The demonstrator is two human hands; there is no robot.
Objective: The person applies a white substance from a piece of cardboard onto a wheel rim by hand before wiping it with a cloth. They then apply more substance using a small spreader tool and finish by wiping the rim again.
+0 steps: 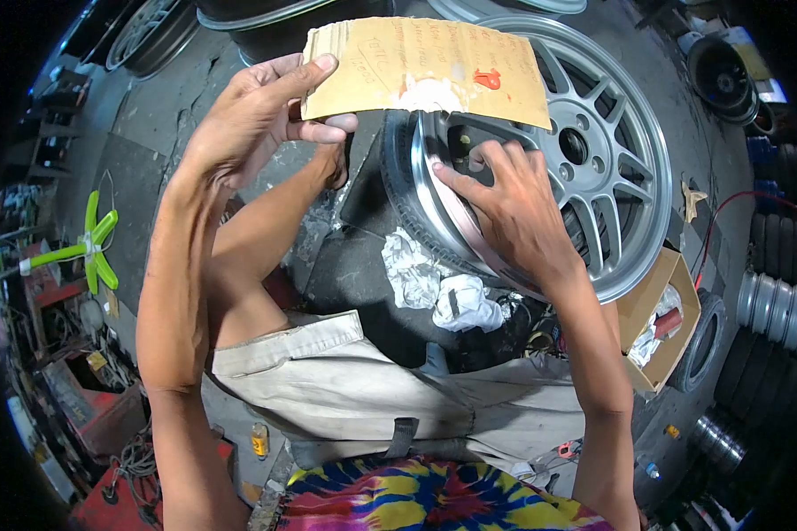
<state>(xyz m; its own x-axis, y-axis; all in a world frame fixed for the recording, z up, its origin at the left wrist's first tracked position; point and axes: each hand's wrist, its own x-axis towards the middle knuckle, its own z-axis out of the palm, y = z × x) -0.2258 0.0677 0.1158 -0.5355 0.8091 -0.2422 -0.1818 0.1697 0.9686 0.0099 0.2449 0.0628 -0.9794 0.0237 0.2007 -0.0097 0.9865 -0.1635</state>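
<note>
My left hand pinches the left end of a piece of cardboard, thumb on top and fingers beneath. Handwriting covers part of the cardboard. A white paste smear and a red paste blob lie on it. Below it, a silver multi-spoke alloy wheel stands tilted, resting by a tyre. My right hand reaches over the wheel's rim, one digit stretched against a pinkish smeared band on it. Its other fingers are bent and apart, with nothing visible in them.
Crumpled white cloths lie on the floor between my legs and the wheel. An open cardboard box stands at the right. Stacked tyres and rims line the far right. A green star-shaped base and red equipment are at left.
</note>
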